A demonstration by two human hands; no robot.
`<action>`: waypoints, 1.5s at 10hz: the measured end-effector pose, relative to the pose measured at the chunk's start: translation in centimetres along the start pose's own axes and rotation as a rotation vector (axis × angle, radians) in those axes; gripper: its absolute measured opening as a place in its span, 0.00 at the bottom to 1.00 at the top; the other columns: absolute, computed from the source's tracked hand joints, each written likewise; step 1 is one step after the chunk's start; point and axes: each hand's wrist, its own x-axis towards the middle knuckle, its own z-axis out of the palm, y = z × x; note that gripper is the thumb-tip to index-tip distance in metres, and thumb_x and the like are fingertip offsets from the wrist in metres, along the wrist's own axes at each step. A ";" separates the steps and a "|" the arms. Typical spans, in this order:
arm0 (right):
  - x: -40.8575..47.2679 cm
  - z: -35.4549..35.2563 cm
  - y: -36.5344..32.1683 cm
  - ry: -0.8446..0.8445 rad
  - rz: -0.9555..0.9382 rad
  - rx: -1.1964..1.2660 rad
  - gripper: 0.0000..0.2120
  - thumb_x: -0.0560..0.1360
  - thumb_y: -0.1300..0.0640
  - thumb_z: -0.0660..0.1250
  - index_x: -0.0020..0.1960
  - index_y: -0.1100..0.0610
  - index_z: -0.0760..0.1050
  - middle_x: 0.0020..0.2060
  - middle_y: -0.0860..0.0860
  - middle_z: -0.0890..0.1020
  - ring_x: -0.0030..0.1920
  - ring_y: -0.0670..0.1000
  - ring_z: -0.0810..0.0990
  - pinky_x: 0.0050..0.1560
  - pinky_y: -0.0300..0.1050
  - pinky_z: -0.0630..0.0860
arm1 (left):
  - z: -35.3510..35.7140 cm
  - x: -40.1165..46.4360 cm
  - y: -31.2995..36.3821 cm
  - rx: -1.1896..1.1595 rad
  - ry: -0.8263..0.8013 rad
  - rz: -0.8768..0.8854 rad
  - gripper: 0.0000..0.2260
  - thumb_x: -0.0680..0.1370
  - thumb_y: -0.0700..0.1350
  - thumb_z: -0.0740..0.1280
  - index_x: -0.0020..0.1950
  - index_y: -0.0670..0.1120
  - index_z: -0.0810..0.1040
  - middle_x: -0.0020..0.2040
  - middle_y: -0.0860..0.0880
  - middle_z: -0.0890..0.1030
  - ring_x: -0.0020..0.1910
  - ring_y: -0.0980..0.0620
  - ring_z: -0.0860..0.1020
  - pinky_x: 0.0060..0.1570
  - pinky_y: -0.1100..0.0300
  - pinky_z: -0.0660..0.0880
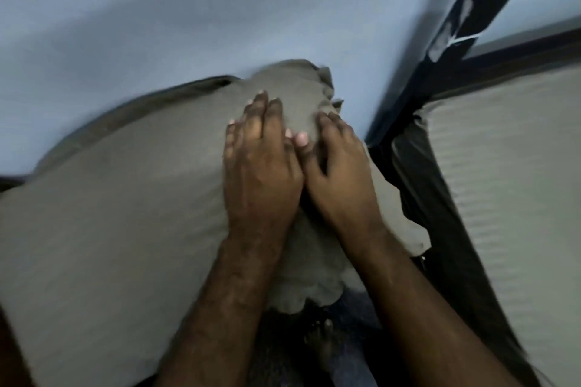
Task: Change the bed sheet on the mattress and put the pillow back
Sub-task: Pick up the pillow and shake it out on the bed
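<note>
A grey-green bed sheet [119, 198] covers the mattress and bunches into folds at the corner near the wall. My left hand [261, 166] lies flat on the bunched corner, fingers straight and pressing down. My right hand [336, 166] rests beside it, touching it, with fingers slightly bent over the sheet's folds near the bed post. A loose edge of the sheet [314, 289] hangs crumpled below my wrists. No pillow shows in the view.
A pale blue wall [188, 9] runs behind the bed. A dark metal bed post [452, 41] with white tape stands at the right, with a second mattress [509, 151] beyond it. A bare foot [320, 339] is on the floor below.
</note>
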 end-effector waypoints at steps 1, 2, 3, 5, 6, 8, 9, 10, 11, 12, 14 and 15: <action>-2.1 2.5 -4.0 -0.047 -0.158 -0.062 0.32 0.82 0.39 0.51 0.81 0.54 0.56 0.81 0.54 0.56 0.81 0.55 0.50 0.79 0.56 0.43 | -2.2 -1.7 -4.8 0.079 -0.005 -0.164 0.24 0.82 0.49 0.53 0.73 0.38 0.73 0.74 0.38 0.72 0.74 0.39 0.69 0.76 0.43 0.61; -4.2 5.4 -5.5 -0.103 -0.215 -0.121 0.30 0.83 0.41 0.49 0.82 0.53 0.56 0.82 0.52 0.54 0.82 0.55 0.47 0.79 0.58 0.39 | -2.8 -4.2 -8.2 0.172 -0.087 -0.200 0.25 0.83 0.51 0.51 0.76 0.41 0.70 0.77 0.40 0.69 0.77 0.42 0.66 0.77 0.45 0.58; -4.9 7.2 -4.6 -0.049 -0.186 -0.270 0.30 0.83 0.40 0.49 0.82 0.50 0.53 0.82 0.50 0.52 0.82 0.54 0.47 0.80 0.60 0.42 | -3.2 -5.5 -10.6 0.241 -0.077 -0.193 0.23 0.84 0.52 0.53 0.77 0.46 0.69 0.79 0.44 0.67 0.78 0.46 0.64 0.78 0.46 0.55; -3.7 6.8 -0.1 0.045 -0.214 -0.446 0.31 0.82 0.36 0.46 0.83 0.46 0.50 0.82 0.45 0.52 0.82 0.50 0.50 0.80 0.58 0.48 | -6.6 -12.0 -17.7 0.334 -0.025 -0.410 0.27 0.84 0.58 0.52 0.81 0.49 0.62 0.81 0.46 0.62 0.80 0.45 0.59 0.78 0.46 0.54; -3.1 6.3 0.8 0.074 -0.047 -0.396 0.33 0.82 0.37 0.45 0.83 0.50 0.48 0.82 0.49 0.51 0.82 0.54 0.50 0.78 0.65 0.52 | -6.7 -14.1 -16.5 0.378 -0.022 -0.629 0.29 0.84 0.58 0.49 0.82 0.45 0.58 0.82 0.44 0.57 0.81 0.42 0.56 0.78 0.41 0.53; -10.7 6.1 -3.1 -0.054 -0.337 -0.342 0.32 0.83 0.41 0.49 0.83 0.55 0.52 0.82 0.53 0.52 0.82 0.55 0.49 0.80 0.59 0.47 | -5.8 -17.4 -10.2 0.223 0.006 -0.628 0.29 0.85 0.57 0.49 0.82 0.43 0.58 0.82 0.43 0.57 0.81 0.44 0.55 0.78 0.43 0.53; -15.0 5.7 0.1 -0.168 -0.398 -0.466 0.34 0.82 0.37 0.50 0.83 0.50 0.50 0.82 0.48 0.51 0.82 0.51 0.48 0.80 0.59 0.47 | -5.8 -21.7 -8.8 0.185 -0.031 -0.785 0.31 0.83 0.62 0.49 0.83 0.49 0.53 0.84 0.46 0.52 0.82 0.44 0.51 0.76 0.38 0.52; -16.5 4.1 4.0 -0.105 0.014 -0.364 0.37 0.81 0.36 0.47 0.83 0.55 0.44 0.83 0.53 0.46 0.82 0.56 0.46 0.79 0.63 0.51 | -6.9 -24.0 -8.9 -0.016 0.017 -1.214 0.37 0.80 0.70 0.52 0.83 0.55 0.46 0.84 0.46 0.43 0.82 0.39 0.47 0.75 0.30 0.51; -16.5 3.8 5.1 -0.058 0.347 -0.032 0.44 0.81 0.34 0.51 0.81 0.66 0.45 0.80 0.65 0.48 0.80 0.63 0.50 0.79 0.59 0.55 | -6.8 -24.6 -9.9 -0.401 0.216 -1.511 0.45 0.77 0.68 0.64 0.83 0.46 0.48 0.82 0.39 0.50 0.79 0.38 0.57 0.75 0.45 0.59; -17.9 5.1 3.1 -0.129 0.665 0.447 0.47 0.73 0.25 0.61 0.74 0.63 0.66 0.73 0.61 0.71 0.73 0.61 0.71 0.72 0.58 0.70 | -6.0 -24.7 -9.2 -1.113 0.477 -1.549 0.45 0.69 0.69 0.73 0.78 0.49 0.65 0.74 0.46 0.73 0.68 0.45 0.75 0.62 0.48 0.77; -14.6 5.2 -1.9 -0.236 1.022 1.433 0.31 0.72 0.32 0.69 0.65 0.53 0.79 0.58 0.53 0.85 0.57 0.55 0.85 0.59 0.61 0.81 | -9.3 -22.7 -12.5 -1.617 0.823 -1.622 0.32 0.72 0.70 0.69 0.69 0.51 0.74 0.62 0.44 0.76 0.63 0.43 0.75 0.64 0.43 0.75; -12.4 4.5 -3.1 -0.328 1.133 1.462 0.30 0.72 0.33 0.69 0.63 0.54 0.80 0.52 0.57 0.86 0.49 0.57 0.87 0.46 0.64 0.83 | -11.0 -21.1 -13.9 -1.577 0.744 -1.636 0.25 0.73 0.67 0.70 0.60 0.51 0.78 0.55 0.47 0.82 0.56 0.46 0.80 0.60 0.47 0.79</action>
